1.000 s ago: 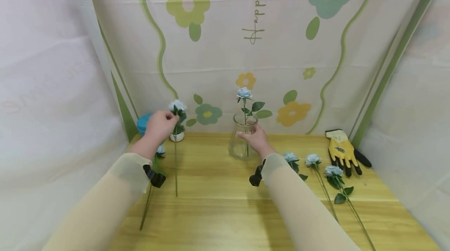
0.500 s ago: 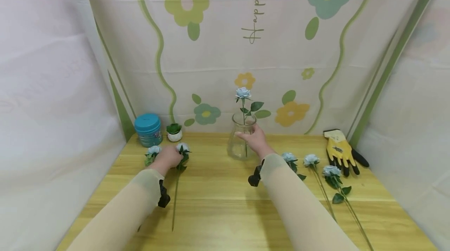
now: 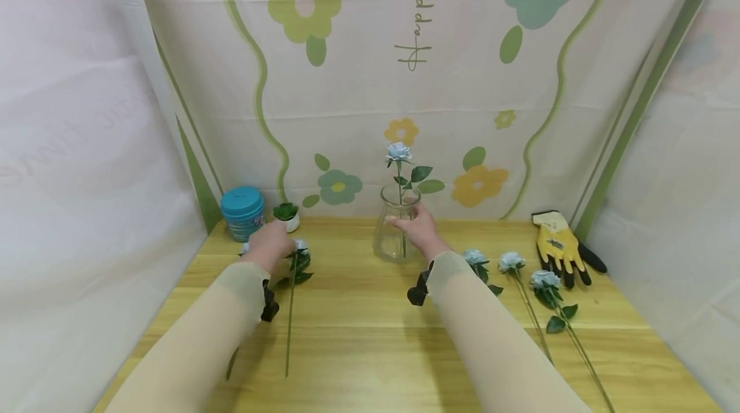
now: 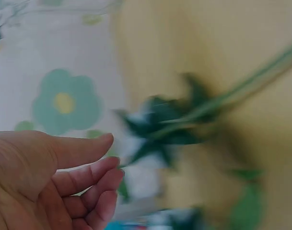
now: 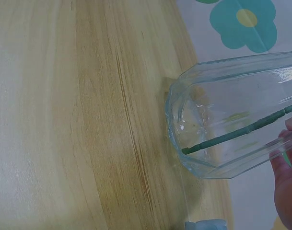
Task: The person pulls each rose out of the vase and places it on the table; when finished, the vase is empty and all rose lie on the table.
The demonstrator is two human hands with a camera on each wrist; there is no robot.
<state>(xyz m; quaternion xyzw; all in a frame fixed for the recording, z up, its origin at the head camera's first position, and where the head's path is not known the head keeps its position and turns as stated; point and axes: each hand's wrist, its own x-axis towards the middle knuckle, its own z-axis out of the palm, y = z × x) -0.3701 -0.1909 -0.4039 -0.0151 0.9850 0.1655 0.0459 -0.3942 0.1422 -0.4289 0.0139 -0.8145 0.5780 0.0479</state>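
Observation:
My right hand (image 3: 422, 231) grips a clear glass vase (image 3: 387, 241) from its right side, thumb across the front. One pale blue rose (image 3: 399, 151) stands in the vase, its green stem (image 5: 241, 130) reaching down to the base in the right wrist view. My left hand (image 3: 269, 246) hovers over the left side of the table, thumb and fingertips apart in the left wrist view. Right beside those fingertips is another pale blue rose (image 3: 300, 257), its stem pointing toward me. A further rose (image 3: 245, 248) is mostly hidden behind the left hand and forearm.
Three more roses (image 3: 545, 280) lie to the right, partly behind the right forearm. A yellow and black work glove (image 3: 559, 245) is at the back right. At the back left stand a blue lidded tub (image 3: 243, 212) and a small potted plant (image 3: 286, 212). A printed cloth (image 3: 347, 79) hangs behind.
The left hand has lowered the rose it held upright toward the table and moved off its stem, fingers parted. The right hand and vase have stayed in place.

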